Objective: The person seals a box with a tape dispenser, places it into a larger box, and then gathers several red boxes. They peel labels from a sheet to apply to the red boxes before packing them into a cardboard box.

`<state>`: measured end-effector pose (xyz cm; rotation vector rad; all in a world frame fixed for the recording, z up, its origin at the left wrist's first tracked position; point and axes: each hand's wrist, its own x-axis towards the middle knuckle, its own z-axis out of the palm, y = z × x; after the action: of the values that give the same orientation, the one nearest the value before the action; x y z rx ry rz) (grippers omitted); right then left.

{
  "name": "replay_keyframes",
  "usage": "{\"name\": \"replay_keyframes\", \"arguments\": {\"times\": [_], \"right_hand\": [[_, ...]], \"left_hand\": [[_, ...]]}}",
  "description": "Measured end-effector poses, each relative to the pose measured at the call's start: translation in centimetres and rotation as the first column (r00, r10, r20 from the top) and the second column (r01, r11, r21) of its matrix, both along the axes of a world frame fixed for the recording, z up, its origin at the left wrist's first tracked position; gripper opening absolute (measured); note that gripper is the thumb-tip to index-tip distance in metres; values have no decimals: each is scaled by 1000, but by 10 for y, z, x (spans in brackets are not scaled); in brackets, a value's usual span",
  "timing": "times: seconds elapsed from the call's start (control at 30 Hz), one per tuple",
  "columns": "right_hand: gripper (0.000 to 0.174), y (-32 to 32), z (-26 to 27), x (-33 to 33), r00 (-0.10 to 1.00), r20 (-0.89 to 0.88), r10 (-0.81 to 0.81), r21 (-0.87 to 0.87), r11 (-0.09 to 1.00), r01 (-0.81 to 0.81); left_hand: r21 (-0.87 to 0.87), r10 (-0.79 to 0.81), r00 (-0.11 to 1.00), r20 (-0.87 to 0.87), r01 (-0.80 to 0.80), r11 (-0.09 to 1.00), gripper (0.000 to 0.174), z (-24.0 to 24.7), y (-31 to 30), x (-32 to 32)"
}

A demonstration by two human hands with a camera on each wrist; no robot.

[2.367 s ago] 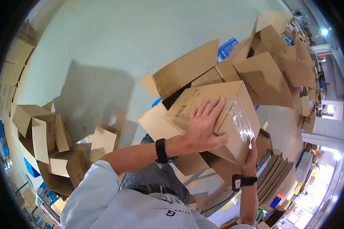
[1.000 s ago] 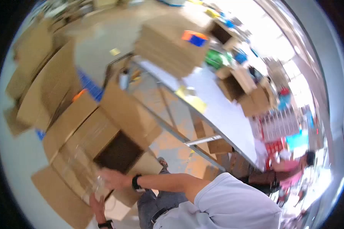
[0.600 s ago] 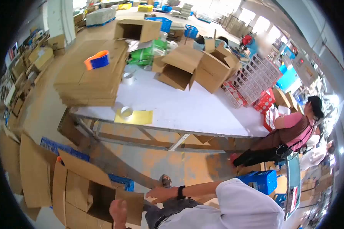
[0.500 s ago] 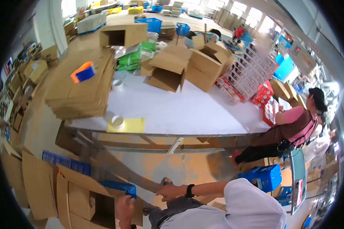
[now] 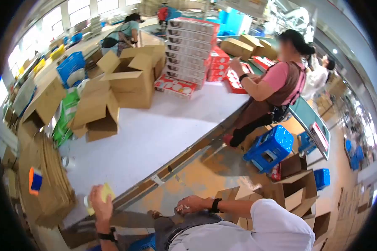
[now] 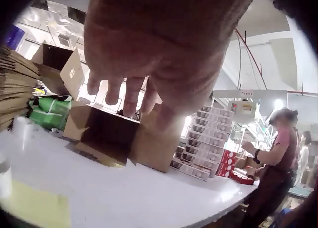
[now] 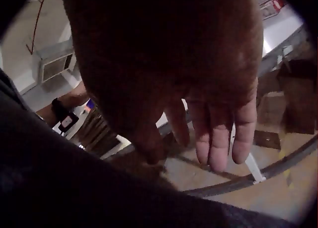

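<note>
At the near left end of the white table, my left hand (image 5: 101,205) overlaps a yellow sheet (image 5: 109,192) and a tape roll (image 5: 86,201) in the head view. In the left wrist view the fingers (image 6: 113,91) of this hand stretch out with nothing between them. A second tape roll (image 5: 67,162) stands farther along the table, also visible as a pale roll (image 6: 23,131) in the left wrist view. My right hand (image 5: 192,203) hangs in front of my body, its fingers (image 7: 218,138) loose and holding nothing.
A pile of flattened cartons (image 5: 50,184) sits left on the white table (image 5: 142,134). Open cartons (image 5: 97,109) and stacked red-and-white boxes (image 5: 188,50) stand farther back. A person (image 5: 276,83) works at the table's right; a blue stool (image 5: 272,146) is on the floor.
Both hands have let go of the taped carton they pressed. The head view has swung right to the table, the left hand has risen to its edge, and the right hand hangs at the body.
</note>
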<state>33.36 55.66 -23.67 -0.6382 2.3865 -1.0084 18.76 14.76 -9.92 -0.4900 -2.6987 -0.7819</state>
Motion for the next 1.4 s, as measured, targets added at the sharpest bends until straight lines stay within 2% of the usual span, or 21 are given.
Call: {"name": "replay_keyframes", "arguments": {"times": [0.1,0.17,0.2,0.3,0.33,0.37,0.53,0.63,0.73,0.83,0.93,1.03,1.17,1.23,1.27,1.3,1.33,1.37,1.4], "right_hand": [[43,15,20,5,979,79,-190,59,981,185],[46,21,32,7,946,136,-295,133,952,277],[50,24,9,17,949,-9,-314,106,944,313],[50,13,16,27,866,47,-498,215,852,478],[49,4,15,32,824,41,-565,202,813,547],[49,-6,26,31,786,106,-610,236,783,576],[48,-69,50,23,683,149,-715,277,693,666],[48,-97,62,17,622,157,-767,277,639,718],[49,-115,58,13,578,164,-799,274,600,752],[49,-121,55,7,559,176,-810,282,586,760],[49,-122,60,-7,541,195,-818,270,575,772],[50,-117,58,-21,557,193,-808,253,590,767],[50,-113,56,-34,561,213,-800,260,600,757],[49,-110,80,-48,554,210,-805,299,593,748],[48,-105,66,-45,577,177,-797,219,603,767],[48,-99,52,-43,604,138,-785,249,618,745],[47,-97,63,-50,628,121,-769,179,639,748],[48,-94,58,-53,615,135,-777,180,630,756],[46,-98,77,-70,561,202,-803,224,596,771]], "left_hand": [[-154,80,995,-65,-89,984,65,9,-14,-94],[-247,56,990,-130,-87,965,77,25,-8,-153],[-294,48,986,-159,-94,951,84,29,-13,-175],[-370,50,974,-219,-130,920,102,25,-13,-252],[-355,-3,970,-245,-87,931,106,21,-17,-280],[-385,41,977,-211,-121,915,109,24,-11,-298],[-470,-97,981,-166,7,883,114,13,-14,-386],[-481,-151,977,-149,62,875,111,1,-16,-425],[-575,-241,960,-146,116,810,102,-6,-24,-459],[-531,-292,954,-65,215,820,71,5,-32,-472],[-410,-179,983,41,180,894,41,21,-34,-490],[-315,-122,991,56,133,940,36,41,-27,-520],[-174,-149,987,-67,136,975,32,72,-39,-569],[-116,-143,981,-133,128,985,31,105,-49,-579],[-101,-130,974,-186,112,989,30,127,-53,-573],[-113,-116,963,-244,90,989,30,152,-56,-563],[-140,-141,903,-406,91,986,30,182,-55,-542],[-162,-127,909,-396,67,985,29,204,-60,-536],[-247,-80,927,-366,-13,969,30,233,-59,-518]]}}
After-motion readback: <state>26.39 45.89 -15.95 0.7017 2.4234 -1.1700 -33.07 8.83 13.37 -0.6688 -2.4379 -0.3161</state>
